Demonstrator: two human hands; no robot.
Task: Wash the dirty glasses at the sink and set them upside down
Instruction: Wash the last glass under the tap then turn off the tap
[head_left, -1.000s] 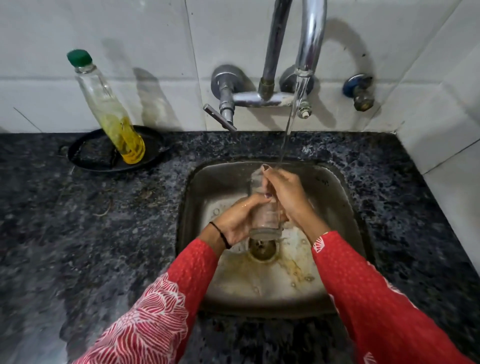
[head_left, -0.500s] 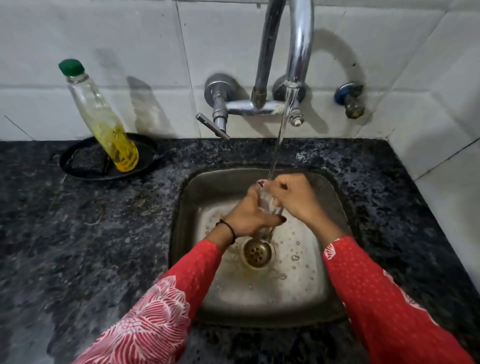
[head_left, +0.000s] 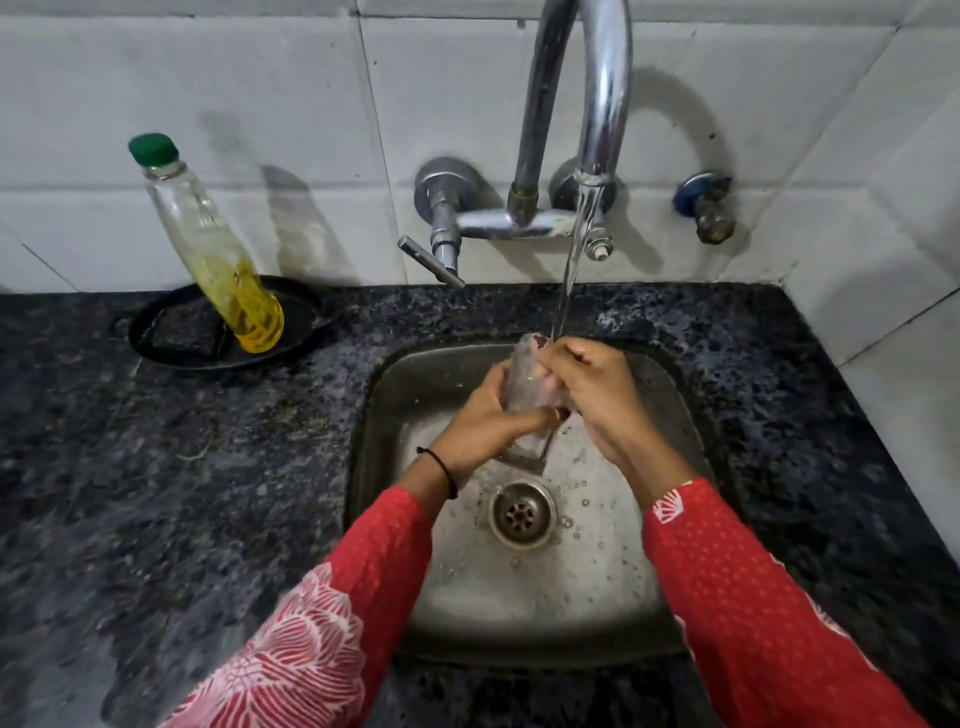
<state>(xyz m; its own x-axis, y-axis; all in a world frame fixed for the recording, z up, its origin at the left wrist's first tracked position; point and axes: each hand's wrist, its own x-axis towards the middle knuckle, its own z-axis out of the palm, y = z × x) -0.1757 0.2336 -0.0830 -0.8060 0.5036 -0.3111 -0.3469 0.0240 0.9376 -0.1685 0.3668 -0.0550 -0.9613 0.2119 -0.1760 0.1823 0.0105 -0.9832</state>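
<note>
Indoor light, fairly bright on the white tiles (head_left: 260, 78), dim over the dark countertop (head_left: 156, 493). Source sits left of the camera: the bottle (head_left: 208, 244) and the tap spout (head_left: 605, 104) both throw soft grey shadows rightward onto the wall. Hard highlight streak down the chrome. Pale sheen on the sink basin (head_left: 597, 597). Lower-left countertop smeared, out of focus. Tile joints bow toward the frame edges, wide-angle distortion. The glass (head_left: 524, 384) under the stream reads hazy, possibly motion blur.

Glass (head_left: 525, 391) — higher than a second ago, off the drain (head_left: 521, 514), rim up at the water stream (head_left: 569, 270)
</note>
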